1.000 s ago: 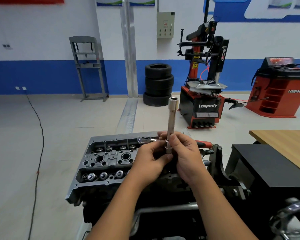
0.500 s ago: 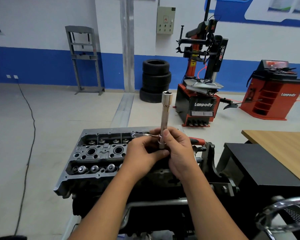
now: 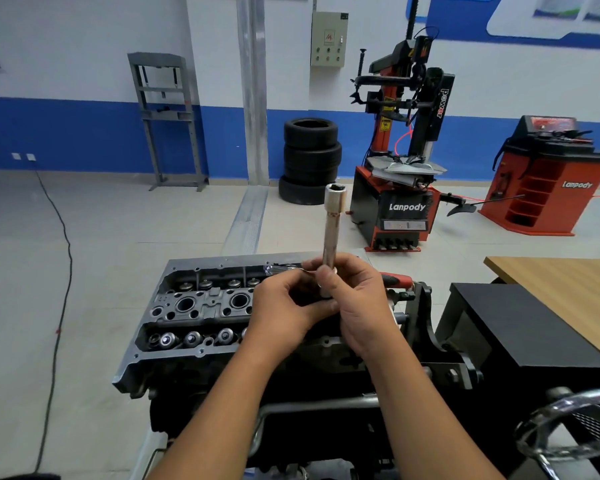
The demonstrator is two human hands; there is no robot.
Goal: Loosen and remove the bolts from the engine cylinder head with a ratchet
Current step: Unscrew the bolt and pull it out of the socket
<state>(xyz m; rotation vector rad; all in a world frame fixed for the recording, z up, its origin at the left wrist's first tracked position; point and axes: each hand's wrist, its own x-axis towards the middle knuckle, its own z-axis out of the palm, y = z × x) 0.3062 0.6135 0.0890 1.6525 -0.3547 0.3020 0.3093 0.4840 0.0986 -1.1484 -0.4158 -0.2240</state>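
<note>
Cylinder head (image 3: 201, 306) sits on the engine stand in front of the person, top face exposed, with valve gear and two open round bores visible on its left half. The right half of the cylinder head is hidden behind the hands, so bolt count there cannot be determined. No bolt is seen lying loose on any visible surface; judged from this, removal has not progressed visibly, and the work is at the tool-preparation stage.

Ratchet (image 3: 394, 280) lies across the far edge of the cylinder head, its red grip projecting to the right of the hands and its chrome end (image 3: 274, 269) to the left. Neither hand grips it.

Right hand (image 3: 361, 306) has its fingers curled round the lower end of the extension bar (image 3: 330, 244), holding it upright above the cylinder head. Left hand (image 3: 284, 306) has its fingers curled toward the same lower end; whether it pinches the bar or a separate fitting cannot be told.

Socket (image 3: 335, 199) is at the top of the extension bar, open end up, clear of any bolt.

Remaining, by judgement: couple the extension bar to the ratchet, invert the assembly, seat the socket on each bolt, loosen, and lift out all bolts.
</note>
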